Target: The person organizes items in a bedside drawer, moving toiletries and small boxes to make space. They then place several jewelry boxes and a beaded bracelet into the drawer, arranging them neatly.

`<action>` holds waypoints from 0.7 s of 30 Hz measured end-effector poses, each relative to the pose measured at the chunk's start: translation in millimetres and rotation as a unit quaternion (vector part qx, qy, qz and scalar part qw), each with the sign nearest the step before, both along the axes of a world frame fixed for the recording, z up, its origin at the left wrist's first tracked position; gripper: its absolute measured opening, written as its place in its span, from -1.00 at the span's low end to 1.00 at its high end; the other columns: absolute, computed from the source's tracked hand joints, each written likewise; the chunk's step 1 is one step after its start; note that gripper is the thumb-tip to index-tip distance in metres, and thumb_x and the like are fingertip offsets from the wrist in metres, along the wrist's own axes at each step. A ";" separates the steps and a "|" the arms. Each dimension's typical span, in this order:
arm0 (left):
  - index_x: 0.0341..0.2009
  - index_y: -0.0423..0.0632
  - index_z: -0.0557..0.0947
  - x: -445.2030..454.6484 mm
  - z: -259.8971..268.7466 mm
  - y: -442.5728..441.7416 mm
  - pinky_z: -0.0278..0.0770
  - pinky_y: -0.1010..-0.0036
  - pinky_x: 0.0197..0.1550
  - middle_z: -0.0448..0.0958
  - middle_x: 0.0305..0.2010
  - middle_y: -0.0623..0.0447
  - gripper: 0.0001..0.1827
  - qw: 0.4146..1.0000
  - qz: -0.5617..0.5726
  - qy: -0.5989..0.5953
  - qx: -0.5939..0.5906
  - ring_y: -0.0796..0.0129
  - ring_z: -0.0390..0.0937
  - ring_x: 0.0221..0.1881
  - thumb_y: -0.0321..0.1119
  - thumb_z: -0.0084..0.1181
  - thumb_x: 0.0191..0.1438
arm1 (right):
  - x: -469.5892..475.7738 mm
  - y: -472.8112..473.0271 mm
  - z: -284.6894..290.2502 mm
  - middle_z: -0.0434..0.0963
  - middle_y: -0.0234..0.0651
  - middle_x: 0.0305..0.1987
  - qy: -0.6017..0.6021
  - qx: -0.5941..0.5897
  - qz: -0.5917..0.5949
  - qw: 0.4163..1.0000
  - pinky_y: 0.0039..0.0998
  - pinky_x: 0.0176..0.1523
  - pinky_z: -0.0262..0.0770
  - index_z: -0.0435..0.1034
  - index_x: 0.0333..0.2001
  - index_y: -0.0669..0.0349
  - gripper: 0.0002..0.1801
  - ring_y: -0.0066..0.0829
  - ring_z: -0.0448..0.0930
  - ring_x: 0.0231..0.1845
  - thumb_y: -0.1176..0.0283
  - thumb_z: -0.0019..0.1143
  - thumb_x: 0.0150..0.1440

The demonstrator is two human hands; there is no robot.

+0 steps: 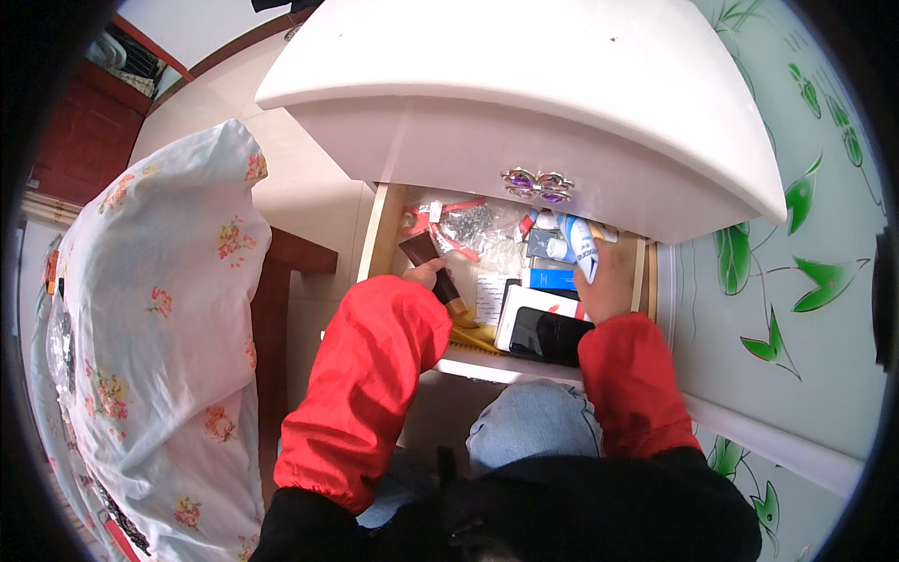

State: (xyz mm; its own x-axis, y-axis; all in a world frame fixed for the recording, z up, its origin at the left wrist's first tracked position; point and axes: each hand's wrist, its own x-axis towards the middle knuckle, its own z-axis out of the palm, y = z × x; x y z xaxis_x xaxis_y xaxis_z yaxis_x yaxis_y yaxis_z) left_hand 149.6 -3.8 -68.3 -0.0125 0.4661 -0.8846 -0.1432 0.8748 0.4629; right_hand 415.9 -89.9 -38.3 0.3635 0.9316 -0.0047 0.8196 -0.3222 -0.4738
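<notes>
An open drawer (pixel 383 232) holds small household goods. My left hand (pixel 424 272) is at its left side, fingers closed on a dark brown squeeze tube (pixel 423 251) with a tan cap. On the right, my right hand (pixel 605 284) grips a white and blue tube (pixel 581 242); part of its grasp is hidden. A blue box (pixel 551 279) lies beside that hand. Nearer me, a black smartphone (pixel 544 334) rests on a white box (pixel 510 309). Behind my left hand are a clear plastic bag (pixel 467 225) and red-handled items (pixel 460 249). A yellow comb (pixel 477 340) lies near the drawer front.
The white cabinet top (pixel 520 56) and an upper drawer front with a jewelled handle (pixel 537 185) overhang the drawer. A floral cloth (pixel 168 281) covers furniture with a wooden leg (pixel 270 337) on the left. A frosted glass panel (pixel 744 302) stands close at right.
</notes>
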 end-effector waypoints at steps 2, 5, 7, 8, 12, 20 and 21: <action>-0.28 -0.15 0.51 2.1 4.7 -1.1 0.53 0.26 -0.37 0.52 -0.42 -0.05 -0.67 0.998 -0.037 0.048 0.001 0.18 0.53 -0.45 -0.14 0.06 0.01 | 5.5 7.2 4.5 0.39 -0.15 -0.20 -0.156 -0.023 0.008 0.987 -0.27 -0.10 0.36 0.24 0.01 0.19 -0.50 -0.17 0.40 -0.11 0.38 0.06 -0.06; -0.28 -0.18 0.50 -4.0 -1.7 4.2 0.51 0.24 -0.35 0.54 -0.38 -0.10 -0.64 0.984 -0.114 0.135 0.015 0.09 0.55 -0.43 -0.13 0.08 -0.04 | 11.3 18.8 -11.5 0.38 -0.18 -0.18 -0.319 0.033 0.021 0.947 -0.31 -0.09 0.34 0.30 -0.07 0.22 -0.62 -0.20 0.39 -0.10 0.41 -0.01 -0.02; -0.27 -0.19 0.51 -18.5 -25.5 7.4 0.51 0.25 -0.38 0.53 -0.42 -0.09 -0.64 0.977 -0.125 0.170 0.016 0.09 0.53 -0.48 -0.15 0.09 -0.04 | -14.4 30.8 -0.5 0.40 -0.16 -0.19 -0.322 0.113 0.113 0.933 -0.29 -0.09 0.35 0.32 -0.06 0.23 -0.61 -0.22 0.40 -0.12 0.39 -0.03 -0.01; -0.26 -0.19 0.52 -22.2 -36.7 9.7 0.51 0.26 -0.40 0.53 -0.44 -0.09 -0.64 0.973 -0.134 0.185 0.018 0.10 0.52 -0.51 -0.16 0.09 -0.04 | -23.3 36.6 -2.4 0.40 -0.15 -0.19 -0.321 0.134 0.165 0.923 -0.29 -0.09 0.36 0.30 -0.04 0.24 -0.57 -0.21 0.42 -0.14 0.38 0.02 -0.04; -0.13 -0.18 0.47 -17.2 -16.1 6.9 0.49 0.24 -0.31 0.52 -0.35 -0.15 -0.53 0.952 -0.149 0.265 0.018 0.04 0.51 -0.39 -0.18 0.18 -0.13 | -79.7 72.7 6.1 0.47 -0.08 -0.31 -0.061 -0.116 0.145 0.981 -0.29 -0.16 0.42 0.30 -0.10 0.34 -0.50 -0.11 0.49 -0.24 0.27 0.15 -0.09; 0.15 -0.03 0.17 27.2 40.5 -27.6 0.13 0.20 0.18 0.03 0.26 -0.15 -0.07 0.706 -0.312 0.455 0.444 0.02 -0.05 0.29 -0.26 0.35 -0.36 | -75.2 102.4 -51.7 0.46 -0.23 -0.39 0.282 0.013 -0.005 0.959 -0.49 -0.35 0.42 0.26 -0.14 0.37 -0.48 -0.46 0.46 -0.42 0.44 0.30 -0.18; 0.16 -0.02 0.16 27.6 44.5 -29.9 0.14 0.20 0.17 0.01 0.27 -0.13 -0.06 0.676 -0.341 0.466 0.458 0.02 -0.06 0.29 -0.26 0.36 -0.37 | -81.7 99.6 -38.7 0.47 -0.23 -0.39 0.388 -0.009 -0.002 0.922 -0.49 -0.36 0.41 0.26 -0.13 0.37 -0.50 -0.47 0.46 -0.44 0.46 0.26 -0.16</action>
